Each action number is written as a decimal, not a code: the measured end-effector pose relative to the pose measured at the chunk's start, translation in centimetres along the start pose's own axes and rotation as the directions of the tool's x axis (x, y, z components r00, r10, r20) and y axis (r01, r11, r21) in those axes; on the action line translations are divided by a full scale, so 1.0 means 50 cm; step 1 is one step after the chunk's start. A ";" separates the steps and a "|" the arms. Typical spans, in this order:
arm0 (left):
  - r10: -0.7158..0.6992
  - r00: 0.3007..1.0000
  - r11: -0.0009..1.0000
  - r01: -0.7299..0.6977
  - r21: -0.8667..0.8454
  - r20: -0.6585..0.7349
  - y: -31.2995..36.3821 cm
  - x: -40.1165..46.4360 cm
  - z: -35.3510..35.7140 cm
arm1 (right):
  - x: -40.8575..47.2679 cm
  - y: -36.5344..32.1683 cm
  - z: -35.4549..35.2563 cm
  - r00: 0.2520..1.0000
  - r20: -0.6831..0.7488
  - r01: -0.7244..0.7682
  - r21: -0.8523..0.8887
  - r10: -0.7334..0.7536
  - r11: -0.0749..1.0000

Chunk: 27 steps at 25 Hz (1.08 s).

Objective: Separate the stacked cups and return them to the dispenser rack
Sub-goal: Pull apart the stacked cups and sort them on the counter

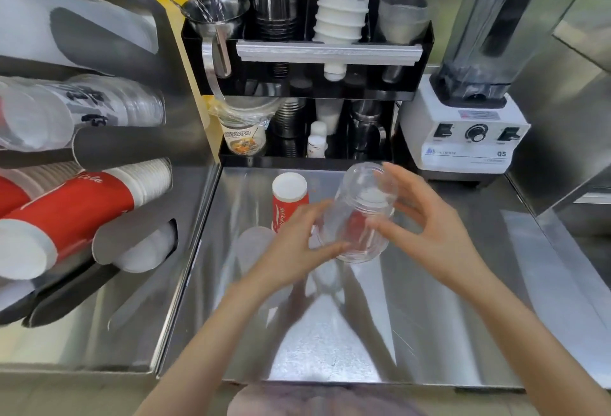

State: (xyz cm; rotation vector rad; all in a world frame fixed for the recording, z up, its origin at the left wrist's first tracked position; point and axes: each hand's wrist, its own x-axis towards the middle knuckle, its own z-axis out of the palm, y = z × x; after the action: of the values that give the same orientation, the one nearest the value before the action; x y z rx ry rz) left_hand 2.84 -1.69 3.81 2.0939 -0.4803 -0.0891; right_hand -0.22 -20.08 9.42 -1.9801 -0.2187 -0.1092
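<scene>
A stack of clear plastic cups [362, 210] stands upside down in the middle of the steel counter, and something red shows through its lower part. My left hand [294, 247] grips the stack's lower left side. My right hand [426, 220] holds its right side with spread fingers. Behind the left hand stands an upside-down red paper cup [289, 199] with a white base. A frosted translucent cup [256, 243] lies left of my left hand. The dispenser rack [109, 157] on the left holds sleeves of clear, red and white cups lying sideways.
A white blender [466, 131] stands at the back right. A black shelf [307, 85] at the back holds cup stacks, metal jugs and small bottles. The steel counter [429, 316] stretches toward me, with a raised steel wall on the right.
</scene>
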 end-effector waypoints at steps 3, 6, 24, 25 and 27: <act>-0.085 0.996 0.994 0.086 -0.065 0.020 -0.029 -0.035 0.049 | -0.031 0.034 0.010 0.997 0.044 -0.054 -0.056 0.056 0.997; -0.130 0.990 0.992 0.130 0.003 0.048 -0.063 -0.052 0.078 | -0.052 0.069 0.027 0.990 0.088 -0.104 -0.102 0.113 0.989; -0.271 0.922 0.939 0.190 0.285 0.278 -0.129 -0.059 0.165 | -0.099 0.169 0.066 0.920 0.136 -0.348 -0.153 0.369 0.925; -0.275 0.912 0.935 0.181 0.304 0.304 -0.130 -0.055 0.161 | -0.098 0.171 0.062 0.919 0.148 -0.341 -0.171 0.366 0.925; -0.268 0.904 0.941 0.171 0.292 0.335 -0.128 -0.049 0.150 | -0.096 0.172 0.046 0.918 0.175 -0.319 -0.207 0.356 0.925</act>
State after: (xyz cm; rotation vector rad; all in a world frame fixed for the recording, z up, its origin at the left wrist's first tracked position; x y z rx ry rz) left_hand 0.65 -3.79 -5.91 2.3930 -0.4945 -0.5946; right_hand -3.20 -21.87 -0.07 -2.1750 0.0033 0.3173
